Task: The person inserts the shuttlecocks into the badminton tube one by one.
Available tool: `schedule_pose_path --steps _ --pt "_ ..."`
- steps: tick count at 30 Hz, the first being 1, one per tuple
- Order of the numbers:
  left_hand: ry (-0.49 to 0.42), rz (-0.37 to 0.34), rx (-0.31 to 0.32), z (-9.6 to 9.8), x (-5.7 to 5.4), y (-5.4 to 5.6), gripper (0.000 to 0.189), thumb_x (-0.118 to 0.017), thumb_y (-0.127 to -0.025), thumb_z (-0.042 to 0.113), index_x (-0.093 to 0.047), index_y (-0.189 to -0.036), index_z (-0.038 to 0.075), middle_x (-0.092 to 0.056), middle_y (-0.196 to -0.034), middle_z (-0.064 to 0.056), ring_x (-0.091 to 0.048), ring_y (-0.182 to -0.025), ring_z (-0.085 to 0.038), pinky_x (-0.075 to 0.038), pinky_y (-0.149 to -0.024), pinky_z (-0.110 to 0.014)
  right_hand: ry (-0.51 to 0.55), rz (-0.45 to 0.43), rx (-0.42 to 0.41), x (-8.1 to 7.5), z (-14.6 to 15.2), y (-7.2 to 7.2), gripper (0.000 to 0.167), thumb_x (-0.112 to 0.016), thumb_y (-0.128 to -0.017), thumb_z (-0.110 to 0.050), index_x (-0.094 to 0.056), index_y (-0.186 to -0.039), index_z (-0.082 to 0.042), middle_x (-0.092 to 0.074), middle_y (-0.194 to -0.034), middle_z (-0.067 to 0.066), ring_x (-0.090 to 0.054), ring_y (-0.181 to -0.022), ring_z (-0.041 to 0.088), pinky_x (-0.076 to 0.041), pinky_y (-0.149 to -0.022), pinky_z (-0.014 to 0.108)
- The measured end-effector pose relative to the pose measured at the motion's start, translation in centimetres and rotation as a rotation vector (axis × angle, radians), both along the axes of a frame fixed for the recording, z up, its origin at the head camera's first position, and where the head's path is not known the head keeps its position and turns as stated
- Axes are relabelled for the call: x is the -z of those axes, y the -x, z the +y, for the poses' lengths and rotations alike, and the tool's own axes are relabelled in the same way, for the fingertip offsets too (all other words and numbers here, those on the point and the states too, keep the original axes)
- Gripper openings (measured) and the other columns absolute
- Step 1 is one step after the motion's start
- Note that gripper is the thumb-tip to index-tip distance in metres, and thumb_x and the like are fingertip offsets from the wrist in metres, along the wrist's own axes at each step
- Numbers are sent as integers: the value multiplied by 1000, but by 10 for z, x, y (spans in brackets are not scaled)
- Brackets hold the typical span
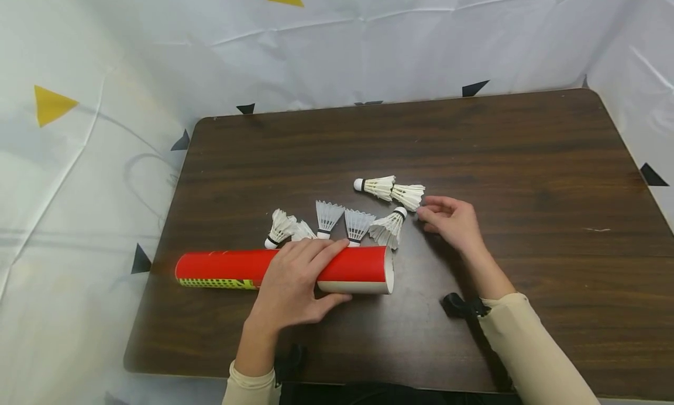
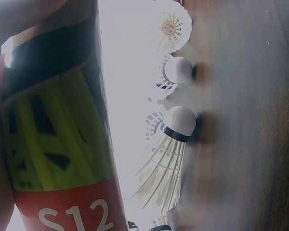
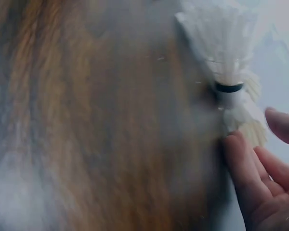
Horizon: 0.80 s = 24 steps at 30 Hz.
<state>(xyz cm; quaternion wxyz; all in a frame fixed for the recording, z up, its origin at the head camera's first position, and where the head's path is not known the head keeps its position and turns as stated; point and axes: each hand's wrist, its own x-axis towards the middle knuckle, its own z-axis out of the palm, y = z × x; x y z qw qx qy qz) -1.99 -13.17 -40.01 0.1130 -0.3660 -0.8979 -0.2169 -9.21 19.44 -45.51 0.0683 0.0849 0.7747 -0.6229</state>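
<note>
My left hand grips a red cardboard shuttlecock tube lying on its side, its open end to the right. In the left wrist view the tube shows a green band and "S12". My right hand is beside two feather shuttlecocks lying in line; thumb and fingers are apart, and contact with the nearer shuttlecock is unclear. The other one has its white cork to the left. In the right wrist view, a shuttlecock lies beyond the fingertips.
Behind the tube lie several more shuttlecocks: a feather one near its open end, two plastic ones mid-row, and a feather one at the left. The dark wooden table meets white sheeting at the back and sides.
</note>
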Motion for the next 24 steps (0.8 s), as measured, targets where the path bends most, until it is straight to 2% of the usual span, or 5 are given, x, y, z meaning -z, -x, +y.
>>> schedule_pose_path --steps 5,8,14,20,24 --pt "0 -1 6 1 0 1 82 -78 -71 54 -52 -141 20 -62 -123 1 -58 -110 -18 -47 -90 -40 -145 6 80 7 -8 8 51 -79 -83 -33 -68 -118 3 -70 -98 19 -69 -61 10 -56 -58 26" --pt "6 -6 2 1 1 0 82 -78 -71 54 -52 -142 21 -62 -123 1 -58 -110 -18 -46 -90 -40 -211 29 90 8 -12 12 45 -78 -84 -33 -70 -112 2 -72 -94 20 -66 -53 10 -55 -54 25" --pt "7 -6 1 1 0 0 82 -78 -71 53 -53 -141 20 -62 -123 1 -57 -111 -18 -46 -89 -40 -246 61 106 9 -14 14 34 -76 -86 -26 -73 -106 1 -72 -87 19 -65 -50 12 -53 -50 24" --pt "15 -8 -1 1 0 0 81 -78 -71 53 -53 -140 19 -62 -123 1 -57 -111 -18 -46 -89 -40 -354 127 144 4 -10 7 31 -75 -87 -28 -75 -101 0 -70 -92 14 -60 -49 1 -48 -51 18" --pt "20 -11 -3 1 -1 -1 82 -78 -71 54 -52 -141 20 -62 -124 1 -56 -112 -18 -46 -89 -40 -438 225 178 -3 -1 -1 26 -75 -88 -25 -76 -92 1 -68 -91 11 -58 -61 1 -44 -63 18"
